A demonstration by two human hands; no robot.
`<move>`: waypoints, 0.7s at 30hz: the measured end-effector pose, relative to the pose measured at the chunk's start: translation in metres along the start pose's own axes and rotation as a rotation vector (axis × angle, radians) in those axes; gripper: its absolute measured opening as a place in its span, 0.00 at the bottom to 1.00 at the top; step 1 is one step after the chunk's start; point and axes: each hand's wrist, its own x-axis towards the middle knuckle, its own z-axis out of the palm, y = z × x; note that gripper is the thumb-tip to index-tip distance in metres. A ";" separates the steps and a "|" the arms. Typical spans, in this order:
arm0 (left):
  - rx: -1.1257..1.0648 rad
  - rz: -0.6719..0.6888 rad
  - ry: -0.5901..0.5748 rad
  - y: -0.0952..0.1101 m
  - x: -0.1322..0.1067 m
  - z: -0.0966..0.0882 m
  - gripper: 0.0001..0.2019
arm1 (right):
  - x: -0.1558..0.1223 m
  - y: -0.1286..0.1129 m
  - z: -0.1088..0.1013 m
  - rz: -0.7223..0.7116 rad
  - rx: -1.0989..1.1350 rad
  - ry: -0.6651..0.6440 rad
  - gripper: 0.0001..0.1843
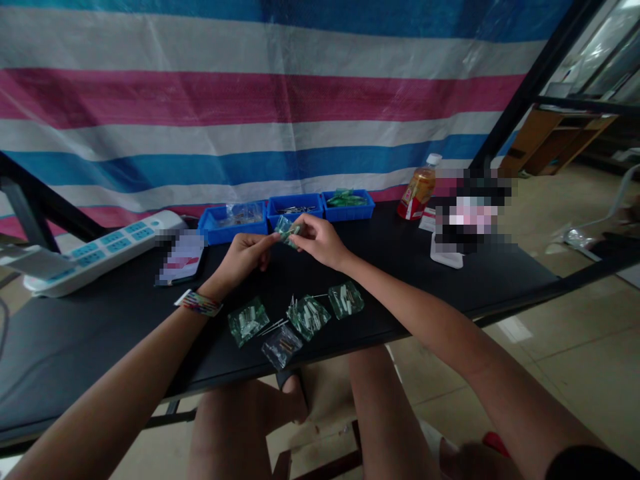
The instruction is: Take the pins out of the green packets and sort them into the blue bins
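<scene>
Between my two hands is a small green-tinted plastic bag [285, 229], held above the black table near the blue bins. The fingers of my left hand [249, 252] pinch its left edge. My right hand [320, 239] grips its right side, and a thin, light-coloured piece shows at those fingertips, too small to name. Nearer me lie several filled bags: a green one [249, 321] at left, another [309, 316] in the middle and a third [346, 300] at right. A clear bag [282, 347] with brownish pieces lies in front, beside thin metal rods [273, 327].
Three blue bins [349, 212] stand along the back, holding metal pieces, clear bags and green bags. A white power strip [107, 250] and a phone [181, 257] are at left. A drink bottle [419, 187] and a white object [447, 257] stand at right. A striped sheet [280, 100] hangs behind.
</scene>
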 end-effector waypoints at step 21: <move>0.037 0.101 0.076 0.001 0.001 0.003 0.18 | 0.002 0.006 0.007 0.163 0.203 -0.015 0.13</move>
